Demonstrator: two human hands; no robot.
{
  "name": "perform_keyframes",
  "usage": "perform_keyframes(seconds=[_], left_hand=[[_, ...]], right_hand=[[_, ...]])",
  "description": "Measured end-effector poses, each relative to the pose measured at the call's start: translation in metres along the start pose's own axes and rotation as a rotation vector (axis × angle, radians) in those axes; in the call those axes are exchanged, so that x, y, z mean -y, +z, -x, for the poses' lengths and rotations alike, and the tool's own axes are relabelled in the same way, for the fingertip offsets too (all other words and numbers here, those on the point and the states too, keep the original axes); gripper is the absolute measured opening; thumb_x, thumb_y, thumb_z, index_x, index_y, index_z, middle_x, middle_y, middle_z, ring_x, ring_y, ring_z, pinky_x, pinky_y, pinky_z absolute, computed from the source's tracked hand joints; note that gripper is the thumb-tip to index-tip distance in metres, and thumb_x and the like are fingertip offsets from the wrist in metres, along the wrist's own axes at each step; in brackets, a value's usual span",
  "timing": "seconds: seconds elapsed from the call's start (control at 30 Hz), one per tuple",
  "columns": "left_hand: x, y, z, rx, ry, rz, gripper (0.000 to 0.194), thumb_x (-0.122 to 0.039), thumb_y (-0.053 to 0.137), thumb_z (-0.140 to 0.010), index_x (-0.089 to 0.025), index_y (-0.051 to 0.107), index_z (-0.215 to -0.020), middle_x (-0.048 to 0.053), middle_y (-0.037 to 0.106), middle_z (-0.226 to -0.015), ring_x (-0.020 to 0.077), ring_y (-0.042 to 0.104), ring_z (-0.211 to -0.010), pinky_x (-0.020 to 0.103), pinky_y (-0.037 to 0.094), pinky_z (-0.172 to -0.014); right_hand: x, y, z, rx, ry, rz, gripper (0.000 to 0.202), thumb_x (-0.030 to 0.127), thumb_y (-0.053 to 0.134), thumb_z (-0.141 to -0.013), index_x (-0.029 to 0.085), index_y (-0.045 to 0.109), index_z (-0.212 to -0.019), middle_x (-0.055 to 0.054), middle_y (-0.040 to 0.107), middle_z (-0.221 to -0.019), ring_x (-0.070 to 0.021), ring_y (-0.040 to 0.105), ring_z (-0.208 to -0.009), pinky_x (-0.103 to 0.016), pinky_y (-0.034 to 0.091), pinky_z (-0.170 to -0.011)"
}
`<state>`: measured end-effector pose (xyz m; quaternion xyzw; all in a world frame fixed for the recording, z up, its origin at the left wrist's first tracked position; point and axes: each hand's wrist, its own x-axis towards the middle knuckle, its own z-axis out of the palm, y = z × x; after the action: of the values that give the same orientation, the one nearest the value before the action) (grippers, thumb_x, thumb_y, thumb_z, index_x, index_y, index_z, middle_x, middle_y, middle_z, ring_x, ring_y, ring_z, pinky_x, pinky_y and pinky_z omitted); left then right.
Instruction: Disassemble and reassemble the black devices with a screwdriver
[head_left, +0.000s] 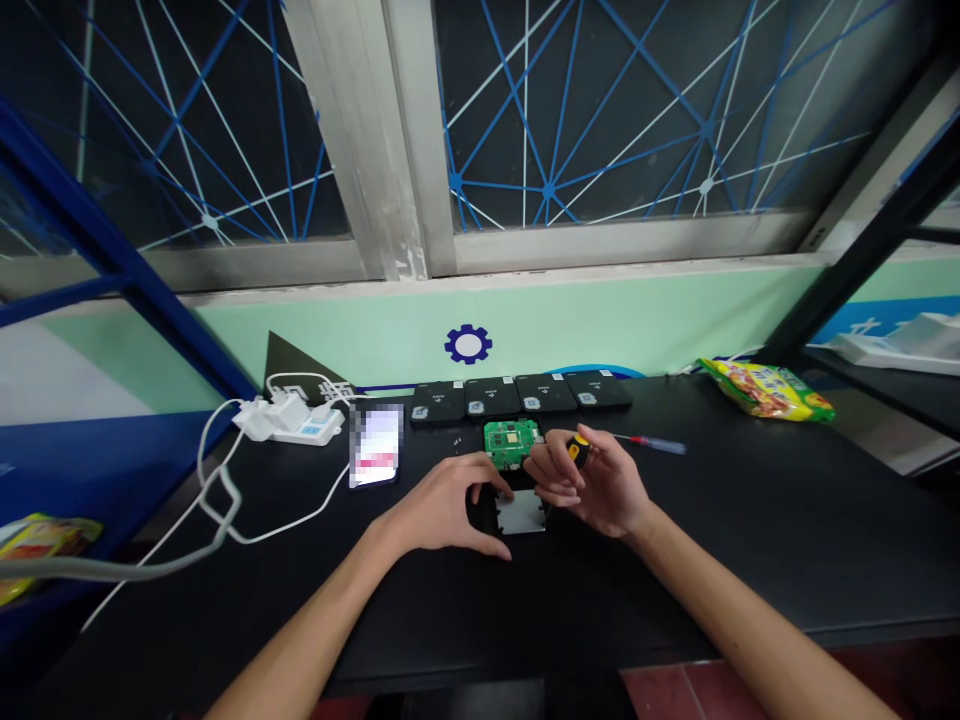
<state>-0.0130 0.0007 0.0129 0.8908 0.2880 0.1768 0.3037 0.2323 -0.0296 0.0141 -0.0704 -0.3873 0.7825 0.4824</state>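
Note:
A green circuit board (511,440) lies on the black table, just beyond my hands. Nearer to me is a silvery metal plate (523,512) in a dark frame. My left hand (459,505) curves round the plate's left side, thumb and fingers apart, fingertips at its upper left edge. In my right hand (589,482), the fingers are closed round a yellow and black screwdriver handle (577,450), to the right of the board. The tool's tip is hidden.
Several black boxes (491,397) stand in a row behind the board. A lit phone (376,445) and a white power strip (307,422) with cables are at left. A thin screwdriver (660,445) and a yellow-green snack bag (765,390) lie at right.

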Motion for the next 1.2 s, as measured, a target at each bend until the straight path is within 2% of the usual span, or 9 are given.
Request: perform_keyframes(seconds=[0.8, 1.03, 1.2], left_hand=[[-0.0015, -0.0017, -0.0007, -0.002, -0.011, -0.002, 0.061, -0.059, 0.098, -0.066, -0.025, 0.078, -0.113, 0.005, 0.071, -0.109, 0.019, 0.062, -0.08, 0.03, 0.052, -0.071], [-0.0015, -0.0013, -0.0009, -0.012, 0.003, 0.002, 0.059, -0.059, 0.098, -0.066, -0.025, 0.079, -0.111, 0.005, 0.071, -0.106, 0.0193, 0.062, -0.081, 0.031, 0.053, -0.072], [-0.0008, -0.0003, -0.0006, -0.015, -0.006, 0.0, 0.059, -0.057, 0.099, -0.066, -0.025, 0.078, -0.111, 0.005, 0.071, -0.107, 0.0189, 0.062, -0.081, 0.03, 0.052, -0.072]], right_hand=[[-0.002, -0.0002, 0.0001, 0.014, -0.018, 0.05, 0.047, 0.049, 0.057, -0.102, 0.017, 0.062, -0.068, 0.0, 0.036, -0.066, -0.0153, 0.028, -0.06, -0.027, 0.021, -0.05], [-0.0034, -0.0017, -0.0017, -0.022, -0.072, 0.095, 0.026, 0.042, 0.075, -0.088, 0.02, 0.06, -0.084, 0.0, 0.045, -0.078, -0.0168, 0.04, -0.067, -0.03, 0.036, -0.063], [-0.0036, -0.0005, -0.0018, -0.049, -0.097, 0.104, 0.025, 0.038, 0.077, -0.088, 0.021, 0.059, -0.089, 0.002, 0.046, -0.077, -0.0168, 0.044, -0.068, -0.032, 0.039, -0.068]])
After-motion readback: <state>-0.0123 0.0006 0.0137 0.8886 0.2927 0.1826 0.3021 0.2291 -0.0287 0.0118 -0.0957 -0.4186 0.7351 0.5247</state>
